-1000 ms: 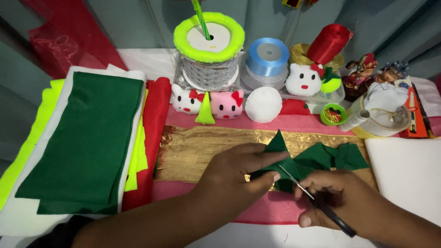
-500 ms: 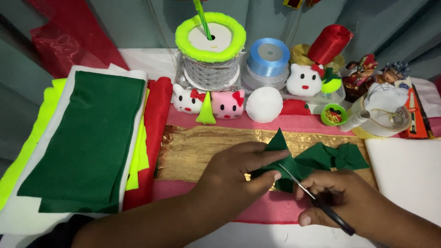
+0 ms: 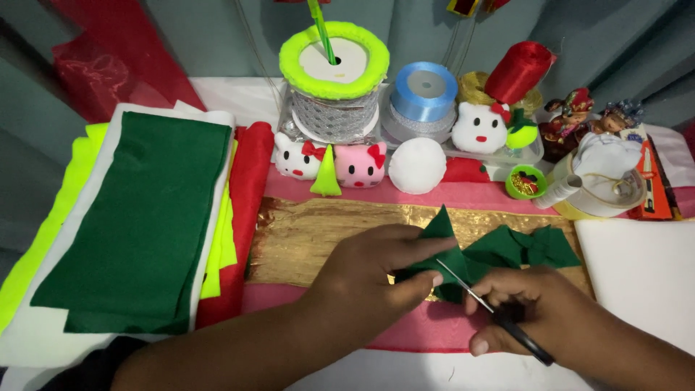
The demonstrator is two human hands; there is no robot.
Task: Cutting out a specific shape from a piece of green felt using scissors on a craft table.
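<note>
Green felt piece lay over the gold sheet, pinched by left hand. Scissors were gripped in right hand, blades touching felt. Risk: blade tips close to the left fingers; limp felt might slip, skewing the cut.

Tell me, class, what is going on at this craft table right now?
A person's left hand pinches a piece of green felt over a gold sheet. The right hand holds scissors, blades at the felt. Stacked felt sheets lie to the left; ribbon spools and small plush toys stand behind.
</note>
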